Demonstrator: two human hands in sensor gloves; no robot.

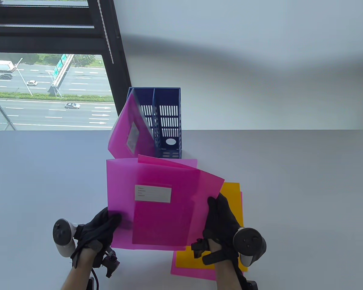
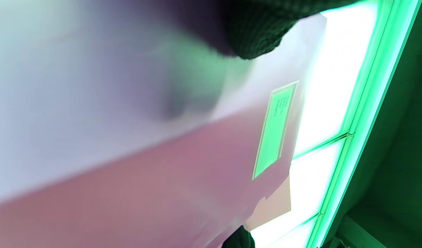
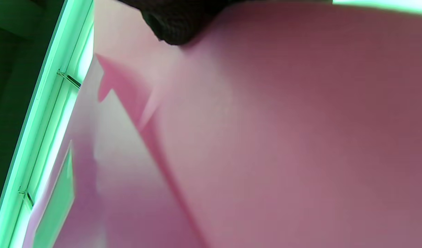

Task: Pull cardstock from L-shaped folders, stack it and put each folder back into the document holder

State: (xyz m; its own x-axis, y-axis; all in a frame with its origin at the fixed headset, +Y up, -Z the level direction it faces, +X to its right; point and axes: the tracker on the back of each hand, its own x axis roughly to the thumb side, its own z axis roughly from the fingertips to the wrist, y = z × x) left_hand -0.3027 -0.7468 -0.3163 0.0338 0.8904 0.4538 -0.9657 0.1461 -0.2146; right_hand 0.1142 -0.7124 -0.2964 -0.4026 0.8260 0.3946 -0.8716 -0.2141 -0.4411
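Note:
I hold a translucent pink L-shaped folder [image 1: 124, 193] with a white label [image 1: 153, 193] above the table's front. My left hand [image 1: 107, 222] pinches its lower left edge. A darker pink cardstock sheet [image 1: 175, 205] sticks out of it to the right, gripped by my right hand [image 1: 219, 211] at its right edge. Under my right hand lies a stack of orange cardstock [image 1: 231, 193] on a pink sheet [image 1: 193, 272]. The blue document holder [image 1: 168, 120] stands behind, with another pink folder [image 1: 130, 133] leaning in its left slot. In the left wrist view the folder [image 2: 162, 144] fills the picture; in the right wrist view the pink sheet [image 3: 283, 137] does.
The white table [image 1: 290, 187] spreads wide on both sides. A window [image 1: 48, 90] with a dark frame is at the back left; a white wall stands behind the holder. A cable trails from my left wrist at the bottom edge.

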